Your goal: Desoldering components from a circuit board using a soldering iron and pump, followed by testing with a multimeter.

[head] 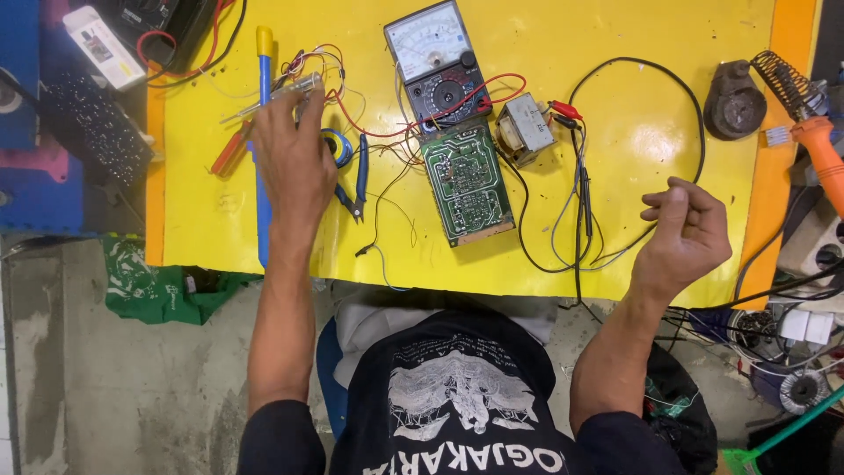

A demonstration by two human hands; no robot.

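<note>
My left hand [294, 154] reaches over the yellow tabletop [651, 149] and its fingers close around a clear-handled screwdriver [294, 88] near a tangle of red and white wires. A roll of solder [337, 145] and blue-handled pliers [359, 180] lie just right of that hand. My right hand [686, 233] hovers at the table's right front, fingers loosely curled, holding nothing I can see. Between the hands lies a green circuit board [466, 180], with an analog multimeter [435, 62] behind it and a small transformer [525, 127] beside it.
A blue and yellow desoldering pump [263, 132] lies left of my left hand. A black cable [633, 132] loops across the table. A soldering iron [822, 149] rests in its coil stand at the right edge, next to a dark round part [734, 101]. Wire clutter sits at lower right.
</note>
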